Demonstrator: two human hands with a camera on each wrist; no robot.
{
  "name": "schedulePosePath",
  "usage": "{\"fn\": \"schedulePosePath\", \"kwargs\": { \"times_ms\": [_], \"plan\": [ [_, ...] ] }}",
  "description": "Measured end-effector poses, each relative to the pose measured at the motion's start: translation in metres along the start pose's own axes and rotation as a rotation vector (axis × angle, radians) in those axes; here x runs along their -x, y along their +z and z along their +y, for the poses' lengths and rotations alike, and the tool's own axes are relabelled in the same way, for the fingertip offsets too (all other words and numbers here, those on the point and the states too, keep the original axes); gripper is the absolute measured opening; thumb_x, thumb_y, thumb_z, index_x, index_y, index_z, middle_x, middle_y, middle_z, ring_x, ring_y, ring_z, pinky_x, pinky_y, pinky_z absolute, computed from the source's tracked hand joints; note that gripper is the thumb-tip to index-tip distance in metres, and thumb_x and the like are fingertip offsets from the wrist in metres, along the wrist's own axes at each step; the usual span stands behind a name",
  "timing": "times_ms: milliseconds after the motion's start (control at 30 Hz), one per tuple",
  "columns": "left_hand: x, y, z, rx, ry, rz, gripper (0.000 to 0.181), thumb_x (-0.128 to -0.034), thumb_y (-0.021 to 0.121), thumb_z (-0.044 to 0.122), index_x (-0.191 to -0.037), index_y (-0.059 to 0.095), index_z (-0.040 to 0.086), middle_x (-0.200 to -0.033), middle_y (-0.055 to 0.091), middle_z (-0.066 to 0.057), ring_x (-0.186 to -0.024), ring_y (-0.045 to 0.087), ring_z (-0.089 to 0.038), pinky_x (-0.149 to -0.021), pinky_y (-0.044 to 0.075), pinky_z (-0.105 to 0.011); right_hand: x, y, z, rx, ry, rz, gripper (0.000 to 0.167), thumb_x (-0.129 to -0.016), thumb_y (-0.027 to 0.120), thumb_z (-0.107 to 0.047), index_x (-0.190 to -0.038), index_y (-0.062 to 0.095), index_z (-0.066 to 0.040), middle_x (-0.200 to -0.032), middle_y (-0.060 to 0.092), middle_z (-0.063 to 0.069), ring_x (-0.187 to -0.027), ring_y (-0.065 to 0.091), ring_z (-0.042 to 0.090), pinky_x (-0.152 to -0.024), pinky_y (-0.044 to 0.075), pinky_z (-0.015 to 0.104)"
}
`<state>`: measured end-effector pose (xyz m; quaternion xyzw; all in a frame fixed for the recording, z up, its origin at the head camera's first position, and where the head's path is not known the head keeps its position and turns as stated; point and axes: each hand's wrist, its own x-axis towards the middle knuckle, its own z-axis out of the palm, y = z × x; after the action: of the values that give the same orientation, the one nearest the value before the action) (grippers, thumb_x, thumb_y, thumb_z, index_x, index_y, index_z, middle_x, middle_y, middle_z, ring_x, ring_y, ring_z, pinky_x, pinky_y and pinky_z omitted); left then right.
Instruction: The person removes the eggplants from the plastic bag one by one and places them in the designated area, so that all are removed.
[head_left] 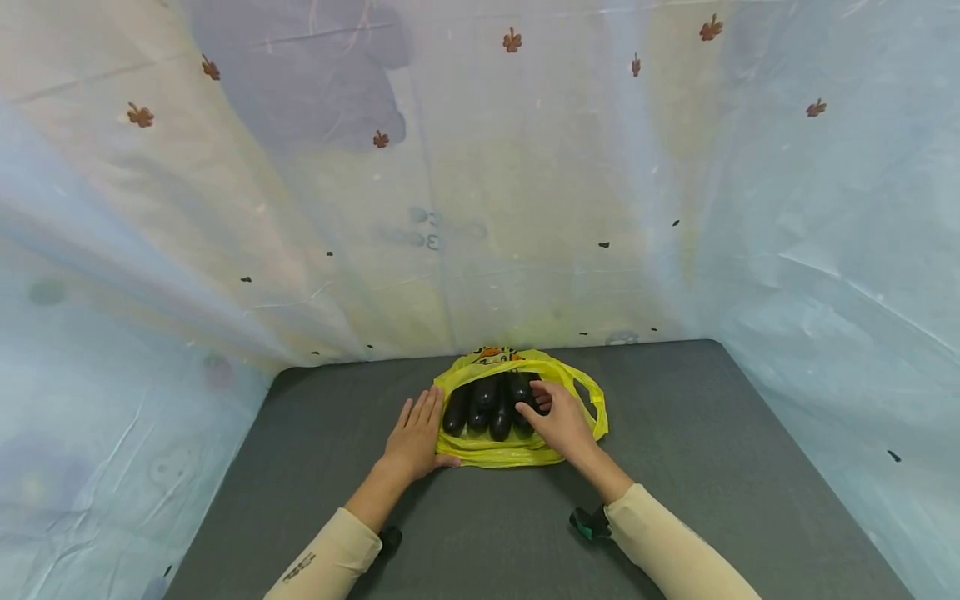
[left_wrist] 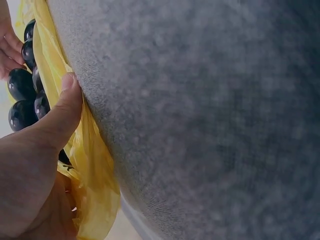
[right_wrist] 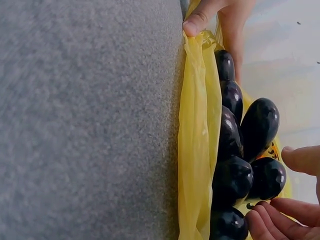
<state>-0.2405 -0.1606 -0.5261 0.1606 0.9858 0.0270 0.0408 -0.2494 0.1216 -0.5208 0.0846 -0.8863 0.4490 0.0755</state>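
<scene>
A yellow plastic bag (head_left: 510, 456) lies on its side with its mouth facing me, and several dark, glossy eggplants (head_left: 501, 422) are piled inside. My left hand (head_left: 414, 435) rests against the bag's left side, fingers stretched out and thumb on the lower rim. My right hand (head_left: 564, 423) is at the right of the mouth. In the right wrist view its thumb and fingers stand apart beside an upper eggplant (right_wrist: 268, 178); the fingertips are close to the eggplants, and whether they touch cannot be told.
The bag sits near the back edge of a dark grey table (head_left: 480, 533). Behind and on both sides hangs a pale patterned plastic sheet (head_left: 525, 208). A loop handle (head_left: 600, 408) of the bag spreads out on the right.
</scene>
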Motion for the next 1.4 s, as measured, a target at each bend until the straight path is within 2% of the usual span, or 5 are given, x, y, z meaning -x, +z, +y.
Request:
{"fn": "schedulePosePath", "kwargs": {
  "times_ms": [200,500,1000,1400],
  "plan": [
    [-0.002,-0.002,0.004,-0.016,-0.015,-0.014,0.130,-0.0843,0.083,0.064,-0.172,0.012,0.001,-0.179,0.013,-0.019,-0.165,0.016,-0.035,-0.135,0.011,-0.053,-0.005,0.002,-0.001,0.044,0.036,-0.005,0.057,-0.099,0.081,-0.033,-0.144,0.066,-0.001,-0.122,0.070,0.013,-0.106,0.070,0.029,-0.094,0.061,0.048],
    [-0.005,0.002,0.004,-0.014,-0.020,-0.009,0.132,-0.0816,0.086,0.063,-0.172,0.012,0.000,-0.179,0.013,-0.018,-0.166,0.015,-0.034,-0.135,0.011,-0.052,-0.007,0.005,-0.005,0.040,0.065,-0.006,0.057,-0.099,0.081,-0.032,-0.144,0.065,-0.001,-0.120,0.071,0.013,-0.103,0.069,0.027,-0.093,0.061,0.048],
    [-0.005,-0.002,0.008,-0.035,-0.025,-0.004,0.130,-0.0818,0.086,0.062,-0.171,0.015,0.000,-0.179,0.015,-0.019,-0.165,0.019,-0.034,-0.134,0.015,-0.052,-0.013,0.013,0.000,0.057,0.074,0.018,0.057,-0.098,0.082,-0.034,-0.142,0.067,-0.002,-0.115,0.071,0.010,-0.100,0.068,0.024,-0.090,0.061,0.047],
    [-0.007,-0.001,0.007,-0.020,-0.033,-0.021,0.131,-0.0823,0.086,0.061,-0.172,0.013,0.001,-0.179,0.013,-0.018,-0.165,0.016,-0.034,-0.135,0.012,-0.051,-0.013,0.012,0.000,0.063,0.071,0.009,0.055,-0.098,0.082,-0.033,-0.141,0.068,-0.002,-0.112,0.071,0.009,-0.096,0.067,0.022,-0.087,0.061,0.046]
  ]
}}
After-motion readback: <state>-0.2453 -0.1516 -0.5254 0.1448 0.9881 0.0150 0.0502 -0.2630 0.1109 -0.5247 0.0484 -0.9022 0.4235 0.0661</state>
